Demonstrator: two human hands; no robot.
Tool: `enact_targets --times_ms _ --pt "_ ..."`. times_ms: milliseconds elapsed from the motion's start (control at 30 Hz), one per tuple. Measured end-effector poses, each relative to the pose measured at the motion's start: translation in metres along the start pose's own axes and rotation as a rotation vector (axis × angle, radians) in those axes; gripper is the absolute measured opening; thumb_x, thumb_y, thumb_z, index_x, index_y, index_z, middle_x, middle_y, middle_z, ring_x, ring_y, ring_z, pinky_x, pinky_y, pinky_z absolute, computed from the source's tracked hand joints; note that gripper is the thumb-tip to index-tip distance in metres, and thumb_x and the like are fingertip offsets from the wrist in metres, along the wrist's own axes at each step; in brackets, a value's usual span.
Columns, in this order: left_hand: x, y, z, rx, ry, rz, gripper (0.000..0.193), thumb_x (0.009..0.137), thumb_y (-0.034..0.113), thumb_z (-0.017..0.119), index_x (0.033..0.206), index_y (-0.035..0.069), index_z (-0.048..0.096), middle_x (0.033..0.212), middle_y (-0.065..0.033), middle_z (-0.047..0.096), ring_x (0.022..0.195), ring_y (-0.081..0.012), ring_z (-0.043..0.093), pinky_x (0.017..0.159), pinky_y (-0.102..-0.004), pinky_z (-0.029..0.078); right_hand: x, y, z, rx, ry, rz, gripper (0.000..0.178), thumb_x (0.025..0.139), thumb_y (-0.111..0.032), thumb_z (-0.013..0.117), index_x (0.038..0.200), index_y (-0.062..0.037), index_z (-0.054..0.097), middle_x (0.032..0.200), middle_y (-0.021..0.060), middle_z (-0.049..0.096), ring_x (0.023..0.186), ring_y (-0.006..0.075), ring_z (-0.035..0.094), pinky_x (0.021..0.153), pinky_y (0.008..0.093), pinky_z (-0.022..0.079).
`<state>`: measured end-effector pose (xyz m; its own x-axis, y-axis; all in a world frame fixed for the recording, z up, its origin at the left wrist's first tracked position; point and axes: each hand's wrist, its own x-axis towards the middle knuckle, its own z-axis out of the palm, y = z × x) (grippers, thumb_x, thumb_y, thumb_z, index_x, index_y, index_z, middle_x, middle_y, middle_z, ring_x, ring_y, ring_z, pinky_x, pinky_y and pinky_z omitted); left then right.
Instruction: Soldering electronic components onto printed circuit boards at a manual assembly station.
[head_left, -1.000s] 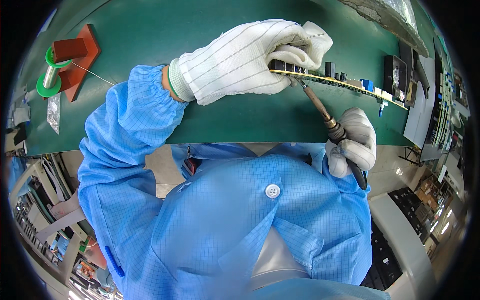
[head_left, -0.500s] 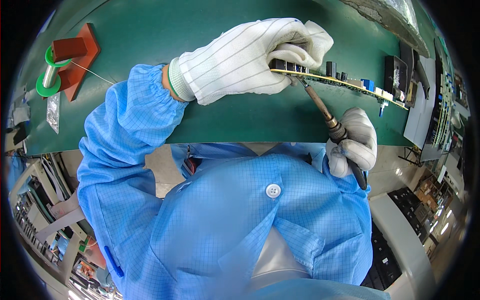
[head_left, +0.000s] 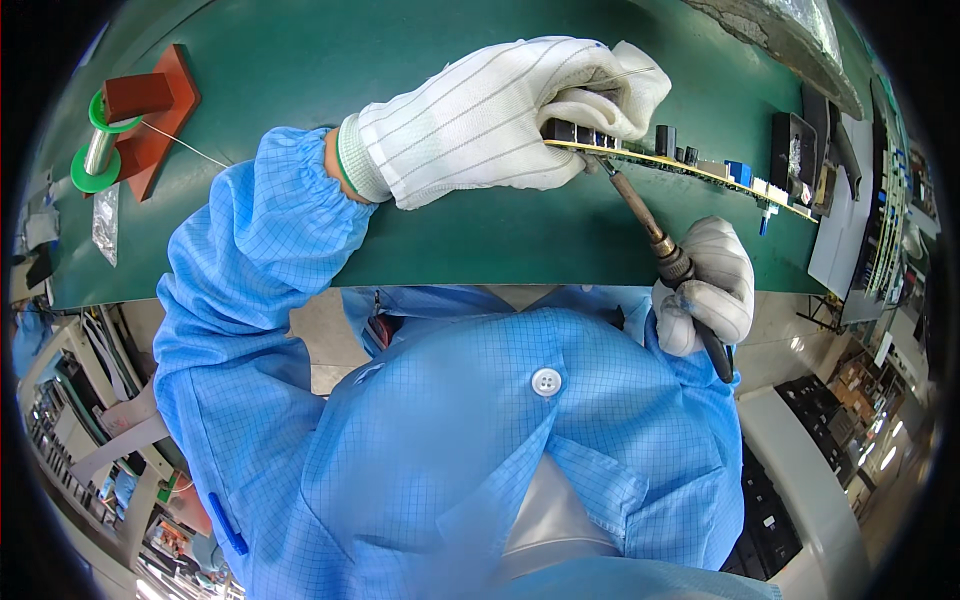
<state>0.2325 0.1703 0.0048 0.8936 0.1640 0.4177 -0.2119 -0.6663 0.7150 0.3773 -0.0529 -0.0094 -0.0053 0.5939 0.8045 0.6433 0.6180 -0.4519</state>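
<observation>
My left hand [head_left: 490,120], in a white striped glove, is closed around the left end of a circuit board [head_left: 682,170]. The board is tilted nearly edge-on, with black, blue and white parts on its upper face. A thin wire [head_left: 630,72] shows by the bent fingers of that hand. In its white glove, my right hand [head_left: 718,280] is wrapped round the dark handle of a soldering iron [head_left: 645,215]. The iron's tip meets the board's underside close to my left fingertips. Exactly what the tip touches is too small to make out.
On the left of the green table [head_left: 470,245] stands a red-brown holder [head_left: 175,110] with a green-ended solder spool [head_left: 100,155]. A clear plastic bag [head_left: 106,225] lies below it. A black tray [head_left: 793,155] and more circuit boards [head_left: 888,220] are at the right.
The circuit board has shifted very slightly to the right with my left hand. Both hands keep their holds and the iron stays against the board's underside.
</observation>
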Motion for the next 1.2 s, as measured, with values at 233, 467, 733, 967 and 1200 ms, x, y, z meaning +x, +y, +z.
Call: enact_targets --times_ms 233,467,733,967,1200 --pt "-0.003 0.003 0.001 -0.104 0.036 -0.035 0.043 0.071 0.004 0.062 0.113 0.011 0.058 0.097 -0.0071 0.065 0.087 -0.0304 0.062 0.078 -0.0357 0.053 -0.003 0.003 0.005 0.02 0.058 -0.029 0.021 0.078 -0.013 0.06 0.096 -0.0058 0.053 0.069 0.0122 0.049 0.051 0.0212 0.045 0.045 0.0333 0.035" --pt "-0.002 0.005 -0.001 -0.133 0.032 -0.051 0.039 0.071 0.004 0.062 0.109 0.011 0.058 0.095 -0.0074 0.064 0.084 -0.0308 0.062 0.075 -0.0358 0.053 -0.002 0.003 0.012 -0.004 0.157 -0.038 0.021 0.079 -0.014 0.06 0.096 -0.0059 0.053 0.068 0.012 0.049 0.05 0.0207 0.045 0.044 0.0327 0.033" --pt "-0.001 0.001 0.0 0.001 -0.007 -0.034 0.046 0.074 0.016 0.077 0.114 0.006 0.056 0.096 -0.0105 0.064 0.082 -0.0285 0.066 0.074 -0.0336 0.055 0.0 0.002 0.003 0.016 0.068 -0.032 0.02 0.084 -0.021 0.062 0.094 -0.0073 0.053 0.067 0.0113 0.049 0.05 0.0198 0.044 0.044 0.0316 0.034" --pt "-0.002 0.005 -0.002 0.024 -0.036 -0.057 0.05 0.074 0.016 0.076 0.117 0.006 0.055 0.099 -0.011 0.064 0.086 -0.0289 0.066 0.077 -0.034 0.055 0.001 0.0 0.002 0.025 0.076 -0.049 0.022 0.085 -0.025 0.063 0.09 -0.0084 0.051 0.064 0.0103 0.048 0.05 0.0196 0.045 0.044 0.0309 0.034" --pt "-0.003 0.003 -0.001 -0.003 -0.039 -0.076 0.048 0.074 0.016 0.076 0.116 0.006 0.056 0.098 -0.011 0.065 0.084 -0.0289 0.066 0.076 -0.0343 0.055 -0.003 0.004 0.005 0.029 0.068 -0.027 0.022 0.086 -0.025 0.063 0.092 -0.0083 0.05 0.066 0.0112 0.049 0.05 0.0198 0.046 0.044 0.0308 0.035"
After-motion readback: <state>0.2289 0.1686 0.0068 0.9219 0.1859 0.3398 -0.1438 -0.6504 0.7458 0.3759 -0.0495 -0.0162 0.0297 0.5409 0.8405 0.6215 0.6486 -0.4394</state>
